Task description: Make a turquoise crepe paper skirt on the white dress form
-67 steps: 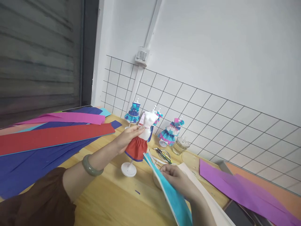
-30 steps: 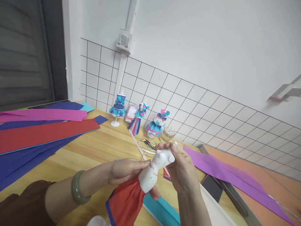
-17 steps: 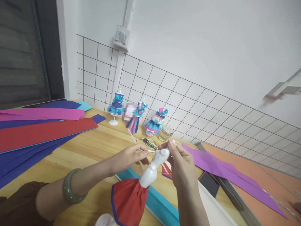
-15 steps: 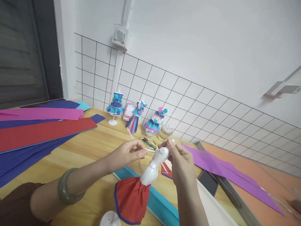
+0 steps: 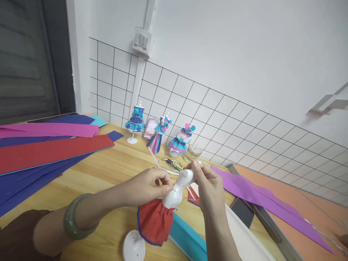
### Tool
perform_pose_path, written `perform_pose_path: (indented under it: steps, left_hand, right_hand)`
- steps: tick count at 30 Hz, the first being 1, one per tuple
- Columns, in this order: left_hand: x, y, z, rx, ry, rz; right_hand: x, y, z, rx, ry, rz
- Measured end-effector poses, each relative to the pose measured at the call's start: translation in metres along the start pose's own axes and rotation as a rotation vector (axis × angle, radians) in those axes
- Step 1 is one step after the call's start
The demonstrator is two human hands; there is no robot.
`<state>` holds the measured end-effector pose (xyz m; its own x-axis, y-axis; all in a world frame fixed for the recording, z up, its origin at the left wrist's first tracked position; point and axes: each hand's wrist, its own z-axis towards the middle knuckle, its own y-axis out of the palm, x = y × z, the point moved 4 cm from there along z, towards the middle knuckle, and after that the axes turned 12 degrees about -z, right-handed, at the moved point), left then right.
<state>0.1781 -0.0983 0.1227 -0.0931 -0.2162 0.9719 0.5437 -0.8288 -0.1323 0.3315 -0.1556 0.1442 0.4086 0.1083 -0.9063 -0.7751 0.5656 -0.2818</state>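
Observation:
A small white dress form (image 5: 174, 198) leans to the right over the table, its round white base (image 5: 134, 246) low at the front. A gathered red skirt (image 5: 156, 222) with blue edging hangs around its lower part. My right hand (image 5: 208, 183) is closed on its neck and shoulder between thumb and fingers. Bent at the waist's left side is my left hand (image 5: 152, 185); its thumb and curled fingers come close together by the white torso. Whatever they pinch, if anything, is too small to make out.
Three small dressed forms, including one in a blue tiered dress (image 5: 136, 119), stand by the wall grid. Snips (image 5: 174, 165) and a glass jar (image 5: 193, 153) lie behind my hands. Fabric strips (image 5: 54, 154) cover the left; a phone (image 5: 240, 212) and purple strip (image 5: 261, 197) are right.
My left hand has moved down from the form's chest to its waist. The skirt and base have shifted slightly up and right in view; my right hand keeps its hold on the neck.

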Motion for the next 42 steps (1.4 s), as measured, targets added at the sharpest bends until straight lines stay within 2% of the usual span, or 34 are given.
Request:
perform_pose_path:
  steps: [6, 17, 25, 27, 31, 42]
  left_hand:
    - [-0.01, -0.002, 0.005, 0.004, -0.09, -0.284]
    - [-0.014, -0.003, 0.006, 0.015, -0.102, -0.333]
    - [0.005, -0.001, -0.005, 0.183, 0.027, 0.025]
    - [0.01, -0.001, -0.007, 0.215, 0.075, 0.032]
    - [0.011, -0.007, -0.008, 0.351, 0.144, 0.078]
    - [0.009, 0.01, -0.008, 0.257, 0.414, 0.738]
  right_hand:
    - [0.006, -0.006, 0.004, 0.063, 0.05, 0.007]
    - [0.007, -0.006, 0.005, 0.034, 0.014, 0.067]
    - [0.006, -0.011, 0.004, 0.201, -0.008, -0.088]
    - [0.007, -0.012, 0.005, 0.221, -0.003, -0.07]
    - [0.009, -0.014, 0.007, 0.208, 0.014, 0.012]
    - [0.013, -0.017, 0.009, 0.254, 0.023, 0.035]
